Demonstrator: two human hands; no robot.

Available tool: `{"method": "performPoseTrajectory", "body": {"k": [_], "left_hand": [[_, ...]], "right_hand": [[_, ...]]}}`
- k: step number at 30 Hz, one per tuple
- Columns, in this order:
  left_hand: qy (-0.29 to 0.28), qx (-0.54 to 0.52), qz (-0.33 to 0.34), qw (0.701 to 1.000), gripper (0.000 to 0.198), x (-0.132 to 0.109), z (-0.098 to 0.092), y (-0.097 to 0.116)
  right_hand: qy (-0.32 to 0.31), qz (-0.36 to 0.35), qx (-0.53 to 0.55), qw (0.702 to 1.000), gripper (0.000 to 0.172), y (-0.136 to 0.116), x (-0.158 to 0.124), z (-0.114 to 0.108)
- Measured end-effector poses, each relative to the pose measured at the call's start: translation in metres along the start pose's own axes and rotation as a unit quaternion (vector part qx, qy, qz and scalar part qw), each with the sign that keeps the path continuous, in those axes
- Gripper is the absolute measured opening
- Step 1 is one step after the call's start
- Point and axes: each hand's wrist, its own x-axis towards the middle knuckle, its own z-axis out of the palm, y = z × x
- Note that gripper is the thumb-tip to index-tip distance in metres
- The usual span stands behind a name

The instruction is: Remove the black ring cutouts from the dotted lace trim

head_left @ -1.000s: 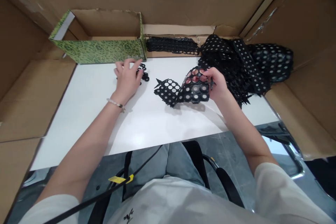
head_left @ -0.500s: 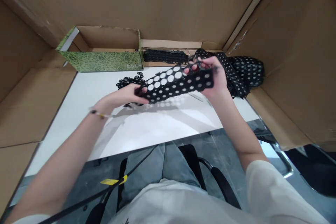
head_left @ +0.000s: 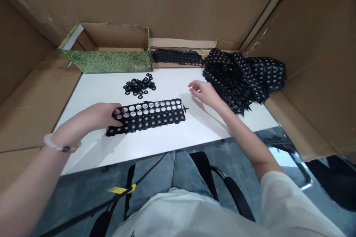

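The left grip (head_left: pixel 101 116) lies open on a rigid, perforated black plastic strip (head_left: pixel 155 116) at nine o'clock on the white worktop (head_left: pixel 167 148). The empty right grip (head_left: pixel 204 93) hangs open at two o'clock, near a tangled heap of black perforated strips (head_left: pixel 233 77).

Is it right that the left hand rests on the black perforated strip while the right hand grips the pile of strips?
No: the head view shows the right hand open beside the pile of strips, gripping nothing; the left hand does rest on the black perforated strip.
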Motion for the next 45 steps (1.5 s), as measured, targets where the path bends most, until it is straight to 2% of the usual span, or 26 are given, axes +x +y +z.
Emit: {"method": "performPoseTrajectory", "body": {"k": [2,4,6,8,10,13,14,16,18,20,22,24,26,28,30,33,35,37,39,41,45], "left_hand": [[0.04,0.042,-0.001,0.998,0.061,-0.001,0.0,0.013],[0.089,0.055,0.032,0.994,0.077,0.001,0.006,0.037],[0.088,0.025,0.128,0.988,0.084,0.01,0.015,0.067],[0.062,-0.023,0.205,0.977,0.091,0.024,0.024,0.095],[0.031,-0.066,0.244,0.967,0.102,0.041,0.027,0.118],[-0.022,-0.092,0.231,0.968,0.108,0.061,0.022,0.139],[-0.048,-0.095,0.222,0.969,0.102,0.065,0.018,0.143],[-0.1,-0.097,0.217,0.966,0.074,0.068,0.012,0.149],[-0.124,-0.099,0.235,0.959,0.043,0.068,0.007,0.151],[-0.104,-0.11,0.25,0.956,0.026,0.067,0.007,0.151],[-0.075,-0.133,0.244,0.958,0.021,0.068,0.009,0.148],[-0.053,-0.159,0.221,0.961,0.026,0.068,0.012,0.146],[-0.044,-0.188,0.209,0.959,0.042,0.068,0.014,0.145],[-0.058,-0.212,0.204,0.954,0.053,0.066,0.017,0.146],[-0.08,-0.229,0.208,0.947,0.048,0.063,0.021,0.149],[-0.049,-0.254,0.194,0.946,0.042,0.059,0.031,0.155],[-0.016,-0.276,0.166,0.947,0.037,0.057,0.038,0.157],[0.001,-0.298,0.134,0.945,0.034,0.056,0.042,0.16],[0.012,-0.315,0.113,0.942,0.033,0.055,0.044,0.161],[0.02,-0.326,0.105,0.939,0.032,0.056,0.044,0.162],[0.017,-0.352,0.103,0.93,0.034,0.058,0.045,0.16]], "right_hand": [[-0.009,0.05,-0.163,0.985,0.032,0.004,0.006,-0.014],[-0.047,0.089,-0.256,0.961,0.048,0.008,0.008,-0.019],[-0.088,0.071,-0.289,0.951,0.051,0.013,0.008,-0.017],[-0.106,0.017,-0.285,0.952,0.049,0.017,0.008,-0.012],[-0.101,-0.021,-0.253,0.962,0.043,0.022,0.009,-0.009],[-0.074,-0.032,-0.119,0.99,0.031,0.033,0.015,-0.006],[-0.059,-0.031,-0.053,0.996,0.029,0.036,0.017,-0.005],[-0.036,-0.012,0.115,0.993,0.027,0.04,0.022,-0.003],[-0.041,0.037,0.311,0.949,0.027,0.042,0.025,-0.001],[-0.082,0.088,0.473,0.873,0.031,0.04,0.025,0.002],[-0.13,0.107,0.56,0.811,0.04,0.037,0.023,0.005],[-0.167,0.105,0.584,0.787,0.046,0.033,0.018,0.009],[-0.193,0.104,0.565,0.795,0.043,0.029,0.014,0.015],[-0.192,0.092,0.531,0.82,0.038,0.024,0.01,0.023],[-0.155,0.064,0.51,0.844,0.043,0.018,0.005,0.029],[-0.089,0.037,0.499,0.861,0.045,0.01,-0.006,0.03],[-0.065,0.017,0.452,0.889,0.035,0.007,-0.014,0.026],[-0.059,-0.018,0.363,0.93,0.022,0.005,-0.022,0.02],[-0.054,-0.042,0.283,0.957,0.015,0.004,-0.028,0.015],[-0.047,-0.044,0.241,0.968,0.013,0.002,-0.03,0.012],[-0.05,-0.036,0.221,0.973,0.014,0.002,-0.029,0.013]]}}
